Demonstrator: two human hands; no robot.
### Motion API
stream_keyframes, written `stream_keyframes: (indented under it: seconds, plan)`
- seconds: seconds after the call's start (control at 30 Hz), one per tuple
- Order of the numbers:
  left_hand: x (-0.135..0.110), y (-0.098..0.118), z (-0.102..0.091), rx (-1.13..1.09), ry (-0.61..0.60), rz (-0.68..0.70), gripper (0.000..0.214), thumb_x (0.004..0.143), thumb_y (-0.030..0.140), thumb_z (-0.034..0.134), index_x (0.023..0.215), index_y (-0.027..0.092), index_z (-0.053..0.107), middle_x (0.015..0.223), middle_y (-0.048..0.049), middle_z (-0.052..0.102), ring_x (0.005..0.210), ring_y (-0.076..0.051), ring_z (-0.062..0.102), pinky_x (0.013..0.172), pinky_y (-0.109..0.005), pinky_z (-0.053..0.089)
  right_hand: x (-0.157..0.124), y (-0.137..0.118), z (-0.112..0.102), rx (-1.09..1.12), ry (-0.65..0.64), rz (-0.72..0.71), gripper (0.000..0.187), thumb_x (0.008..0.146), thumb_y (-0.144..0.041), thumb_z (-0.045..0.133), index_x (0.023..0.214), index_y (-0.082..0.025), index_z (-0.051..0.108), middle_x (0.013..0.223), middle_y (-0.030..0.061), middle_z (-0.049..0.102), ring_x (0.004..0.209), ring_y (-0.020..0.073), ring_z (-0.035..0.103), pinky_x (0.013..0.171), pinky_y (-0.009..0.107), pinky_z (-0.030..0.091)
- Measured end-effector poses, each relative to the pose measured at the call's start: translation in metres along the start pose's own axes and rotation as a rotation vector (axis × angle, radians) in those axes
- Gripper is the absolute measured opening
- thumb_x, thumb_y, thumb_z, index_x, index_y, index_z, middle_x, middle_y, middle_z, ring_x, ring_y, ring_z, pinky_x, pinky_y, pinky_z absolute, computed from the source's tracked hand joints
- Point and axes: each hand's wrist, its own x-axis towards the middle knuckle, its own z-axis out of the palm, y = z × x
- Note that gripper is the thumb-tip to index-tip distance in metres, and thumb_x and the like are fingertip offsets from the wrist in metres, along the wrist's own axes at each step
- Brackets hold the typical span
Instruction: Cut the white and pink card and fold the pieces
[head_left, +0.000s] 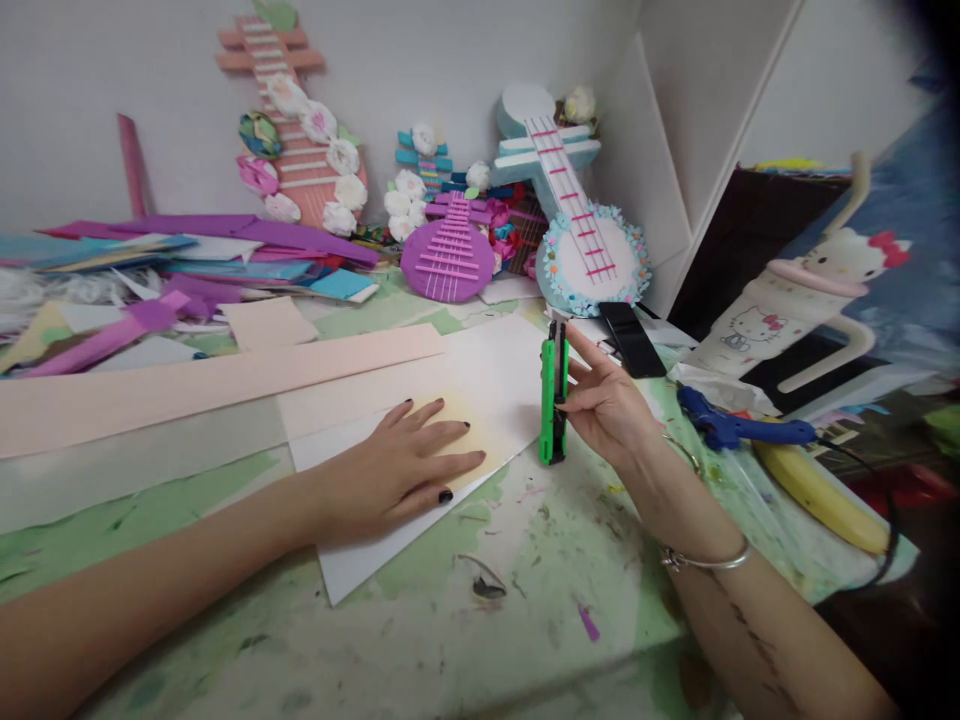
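Observation:
My left hand (405, 460) lies flat, fingers spread, on a white foam sheet (495, 385) in the middle of the green cutting mat (465, 620). My right hand (607, 405) pinches a green and black utility knife (553, 395), held upright just off the sheet's right edge, with its lower end touching the mat. A long pale pink foam strip (210, 385) runs across the table behind my left hand. A silver bracelet circles my right wrist.
Foam craft instruments with flowers (450, 255) lean on the back wall. A pile of purple and blue foam sheets (187, 260) fills the back left. A black phone (631, 338), a blue glue gun (731, 428), a banana (821, 495) and a cat-figure cup (780, 310) sit at right.

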Motion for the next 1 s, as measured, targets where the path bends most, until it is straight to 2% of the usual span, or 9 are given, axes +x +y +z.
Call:
stream_keyframes:
  seconds: [0.13,0.27,0.33,0.43,0.5,0.63,0.73,0.87,1.0]
  plan:
    - [-0.001,-0.001,0.001,-0.003,0.019,0.004,0.045,0.1,0.042,0.033,0.144,0.041,0.034,0.147,-0.0048,0.041,0.14,-0.04,0.024,0.107,-0.066,0.021,-0.002,-0.002,0.001,-0.062,-0.03,-0.026,0.087,0.048,0.005,0.058,0.124,-0.037,0.055,0.104,-0.0028,0.066,0.091,0.0158,0.064,0.059,0.021,0.049]
    - [-0.002,-0.002,0.002,-0.004,0.048,0.022,0.045,0.099,0.041,0.034,0.144,0.04,0.034,0.147,-0.0046,0.041,0.14,-0.04,0.024,0.108,-0.065,0.021,-0.007,-0.004,0.01,-0.103,-0.095,-0.011,0.087,0.055,0.003,0.059,0.128,-0.041,0.041,0.102,-0.0034,0.066,0.09,0.0174,0.067,0.068,0.027,0.053]
    - [-0.002,-0.002,0.003,0.003,0.054,0.027,0.045,0.099,0.041,0.034,0.144,0.04,0.034,0.147,-0.0044,0.042,0.139,-0.04,0.025,0.108,-0.064,0.021,-0.009,-0.003,0.014,-0.117,-0.138,0.027,0.076,0.06,0.0,0.061,0.121,-0.041,0.042,0.103,-0.0049,0.066,0.084,0.0157,0.069,0.071,0.029,0.054]
    - [-0.001,-0.001,0.002,0.009,0.066,0.026,0.045,0.099,0.041,0.035,0.143,0.04,0.036,0.145,-0.0039,0.044,0.138,-0.04,0.027,0.108,-0.063,0.021,-0.009,0.0,0.015,-0.123,-0.159,0.11,0.042,0.066,-0.006,0.064,0.1,-0.029,0.057,0.097,-0.003,0.067,0.073,0.012,0.068,0.068,0.025,0.055]
    - [-0.001,-0.001,0.001,0.008,0.08,0.024,0.044,0.098,0.041,0.036,0.143,0.041,0.037,0.144,-0.0038,0.044,0.138,-0.039,0.028,0.108,-0.062,0.022,-0.007,0.0,0.012,-0.075,-0.116,0.128,0.028,0.068,-0.008,0.065,0.092,-0.023,0.063,0.095,0.0004,0.069,0.074,0.0116,0.068,0.067,0.023,0.056]
    - [-0.001,-0.001,0.001,0.01,0.083,0.025,0.044,0.098,0.042,0.036,0.142,0.04,0.038,0.144,-0.0039,0.044,0.137,-0.039,0.029,0.107,-0.061,0.022,-0.002,-0.008,0.005,0.119,-0.041,0.055,0.042,0.069,-0.013,0.068,0.108,-0.027,0.065,0.114,0.0032,0.069,0.104,0.0172,0.066,0.081,0.027,0.058]
    - [-0.001,-0.001,0.002,0.008,0.086,0.026,0.044,0.098,0.043,0.035,0.141,0.04,0.039,0.144,-0.0041,0.045,0.137,-0.039,0.029,0.107,-0.062,0.022,-0.002,-0.013,0.005,0.171,-0.039,0.025,0.038,0.073,-0.019,0.066,0.11,-0.029,0.065,0.123,0.0022,0.064,0.118,0.0188,0.059,0.083,0.029,0.059]
    - [-0.002,-0.001,0.003,-0.006,0.105,0.024,0.044,0.098,0.043,0.035,0.142,0.041,0.038,0.144,-0.0037,0.044,0.137,-0.038,0.029,0.108,-0.061,0.02,-0.005,-0.012,0.01,0.115,-0.072,0.047,0.045,0.064,-0.008,0.068,0.106,-0.024,0.067,0.12,0.0041,0.066,0.116,0.0177,0.06,0.083,0.025,0.059]
    - [-0.002,-0.001,0.004,0.009,0.082,0.023,0.044,0.098,0.043,0.036,0.142,0.04,0.038,0.144,-0.0044,0.044,0.136,-0.04,0.029,0.107,-0.062,0.021,-0.005,-0.007,0.012,0.12,0.014,0.049,0.032,0.069,-0.026,0.077,0.099,-0.023,0.068,0.098,0.0027,0.071,0.091,0.0136,0.068,0.071,0.019,0.058]
